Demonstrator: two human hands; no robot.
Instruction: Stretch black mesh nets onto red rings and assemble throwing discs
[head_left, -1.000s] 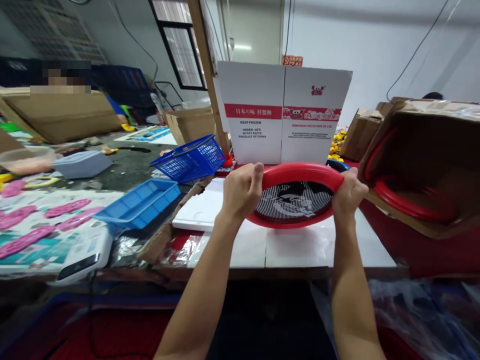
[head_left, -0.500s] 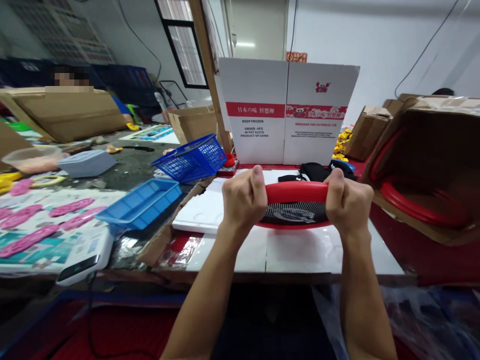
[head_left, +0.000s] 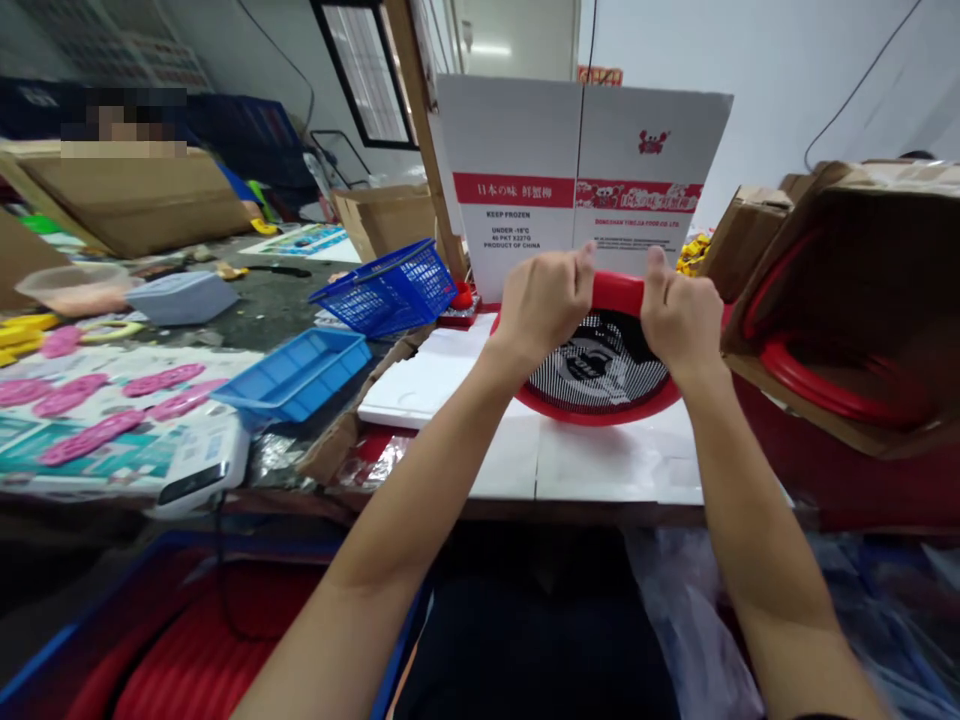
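Observation:
A round disc (head_left: 596, 365) has a thick red rim and a black-and-white printed fabric face. My left hand (head_left: 544, 298) is closed around the rim at its upper left. My right hand (head_left: 682, 315) grips the same rim at the upper right, thumb pointing up. Tilted, with its face towards me, the disc is above a white board (head_left: 585, 465) on the table; I cannot tell whether its lower edge touches. Part of the rim is hidden behind my fingers.
A white printed carton (head_left: 517, 130) stands behind my hands. At right, an open cardboard box (head_left: 847, 270) holds red rings (head_left: 817, 385). To the left are a blue tray (head_left: 300, 385), a blue basket (head_left: 386, 290) and pink pieces (head_left: 94, 438). Beyond them is a person, partly hidden.
Both hands have moved up and farther from me with the disc. It has tipped so that more of its printed face shows. The view has shifted downwards.

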